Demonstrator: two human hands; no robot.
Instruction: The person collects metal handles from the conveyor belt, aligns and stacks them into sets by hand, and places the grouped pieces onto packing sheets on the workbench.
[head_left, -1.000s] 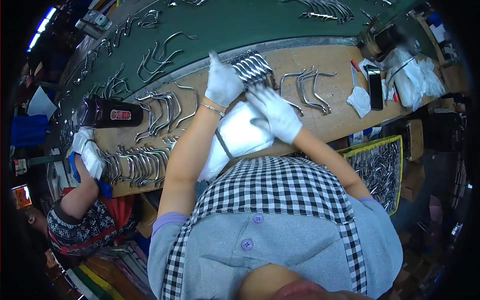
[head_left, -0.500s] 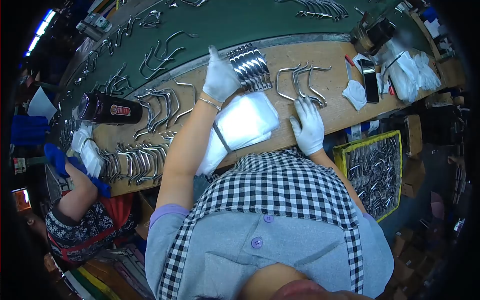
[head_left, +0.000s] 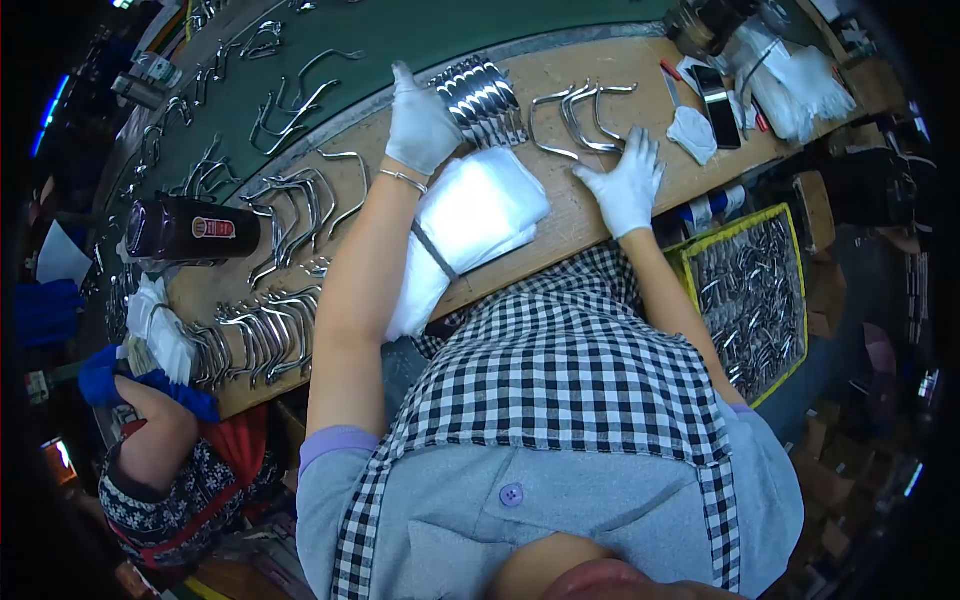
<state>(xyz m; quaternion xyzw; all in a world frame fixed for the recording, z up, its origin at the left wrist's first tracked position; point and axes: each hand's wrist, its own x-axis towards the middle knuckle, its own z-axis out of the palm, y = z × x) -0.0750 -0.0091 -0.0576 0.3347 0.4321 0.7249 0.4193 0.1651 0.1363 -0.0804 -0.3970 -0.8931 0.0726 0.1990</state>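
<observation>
My left hand, in a white glove, rests against the left end of a stack of shiny metal handles. Its thumb is stretched up and apart, and its fingertips are partly hidden by the stack. My right hand, also gloved, is open with fingers spread, just right of a few loose curved handles; nothing is in it. Between my hands, nearer my body, lies a pile of white plastic bags with a dark band across it.
More handles lie on the wooden bench at the left, beside a dark bottle. A phone and plastic bags are at the right. Below stands a yellow-edged crate. A co-worker's arm is at the left.
My right hand has left the stack and moved right, past the bags, to beside the loose handles. My left hand has stayed at the stack. The view has shifted slightly.
</observation>
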